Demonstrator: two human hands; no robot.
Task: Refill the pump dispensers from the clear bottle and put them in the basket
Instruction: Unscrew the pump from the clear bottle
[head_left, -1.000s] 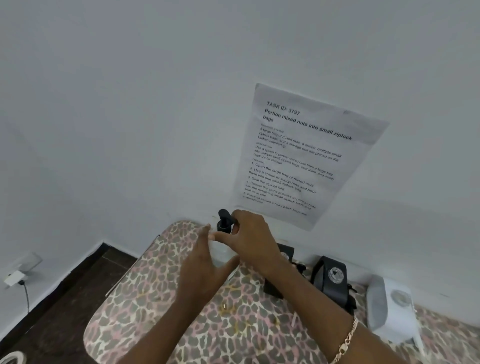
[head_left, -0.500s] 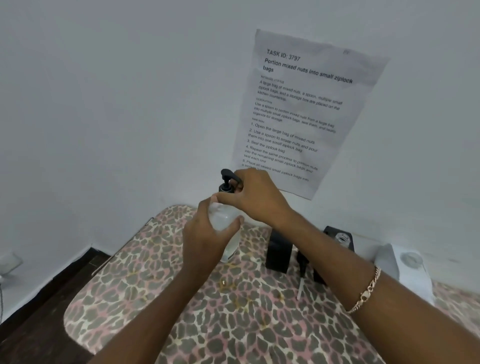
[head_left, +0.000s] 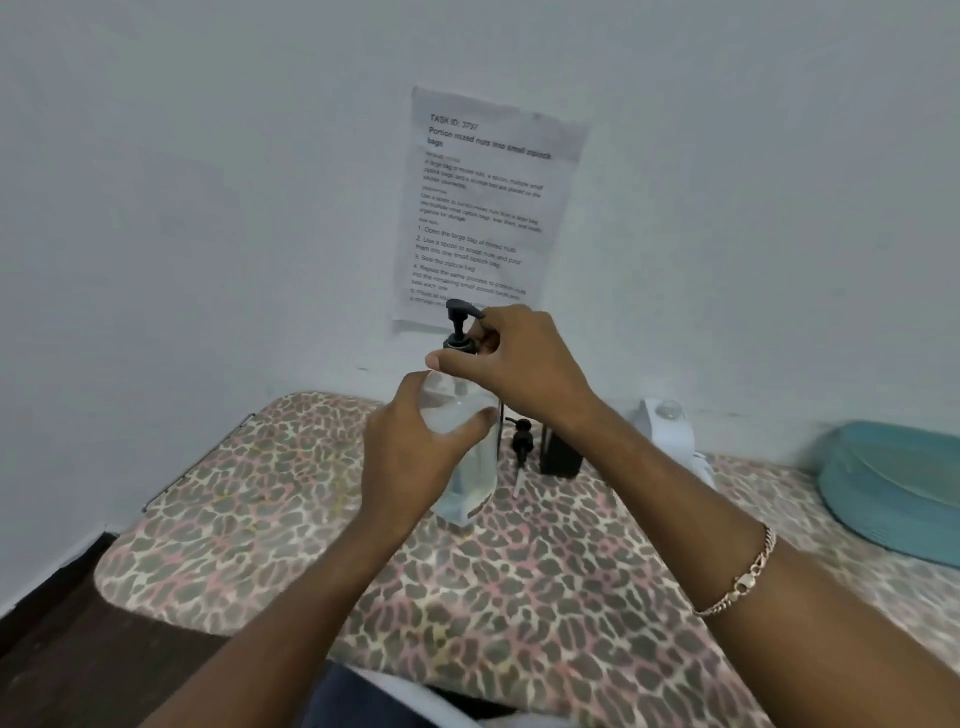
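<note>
Where the hands meet: over the far middle of the table (head_left: 291, 519), both on the clear bottle (head_left: 470, 467). The bottle is upright with its base at the cloth; whether it rests there or is raised a little cannot be told.
Left hand (head_left: 410, 447): the arm reaches forward from the lower left. Fingers and thumb curl round the bottle's body, with the thumb on the near right side.
Right hand (head_left: 519, 358): the arm comes in from the lower right, wrist bent downward. The thumb and curled fingers pinch the black collar at the bottle's neck, just under the pump head (head_left: 461, 312).
Behind the bottle: a loose black pump (head_left: 521, 441) with a pale tube lies on the cloth. Just beside it stands a black dispenser (head_left: 561, 452), its top hidden by the right forearm.
Farther right: a white dispenser (head_left: 670, 436) stands against the wall, partly behind the same forearm. The basket (head_left: 883, 499) sits at the right edge, well apart from the bottle.
Wall: a printed sheet (head_left: 488, 208) hangs above the hands.
Materials and shapes: see-through rounded bottle, matt black pump, boxy black dispenser, smooth teal basket with a curved rim, leopard-print cloth, a chain bracelet (head_left: 748, 577) on the right wrist.
</note>
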